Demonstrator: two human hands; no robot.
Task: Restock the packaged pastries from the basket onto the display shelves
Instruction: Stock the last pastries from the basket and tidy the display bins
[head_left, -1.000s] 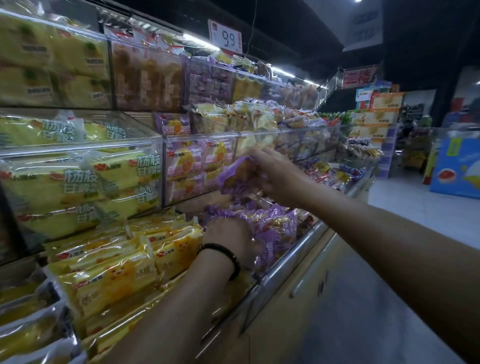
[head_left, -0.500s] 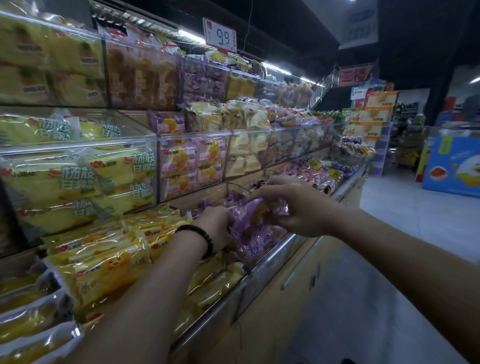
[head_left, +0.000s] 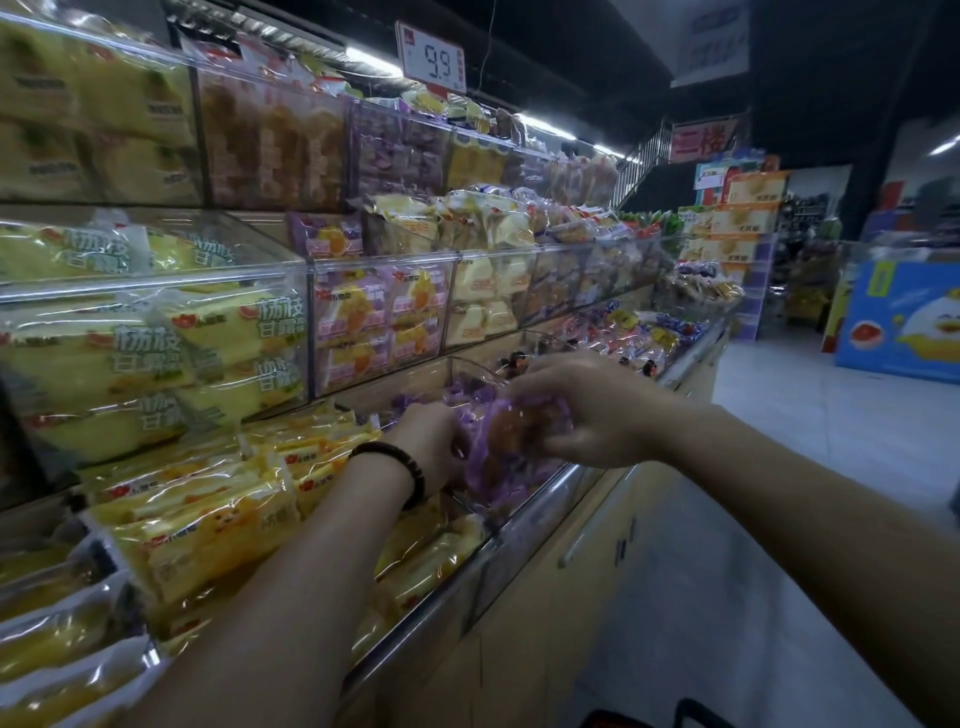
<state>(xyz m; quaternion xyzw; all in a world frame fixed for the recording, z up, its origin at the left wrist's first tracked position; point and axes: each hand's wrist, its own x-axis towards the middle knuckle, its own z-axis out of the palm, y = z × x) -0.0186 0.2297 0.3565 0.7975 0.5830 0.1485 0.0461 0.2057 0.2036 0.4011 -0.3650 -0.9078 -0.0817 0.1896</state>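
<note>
Purple pastry pack (head_left: 511, 441) clamped by both: right hand (head_left: 587, 410) fingers curled on top, left hand (head_left: 426, 441) pinching its edge. Yellow packs (head_left: 208, 519) crowding left.

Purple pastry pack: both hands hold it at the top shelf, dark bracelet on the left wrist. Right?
Not the top shelf: the head view shows the left hand and right hand holding the purple pastry pack at the bottom shelf. The bracelet is correct.
</note>
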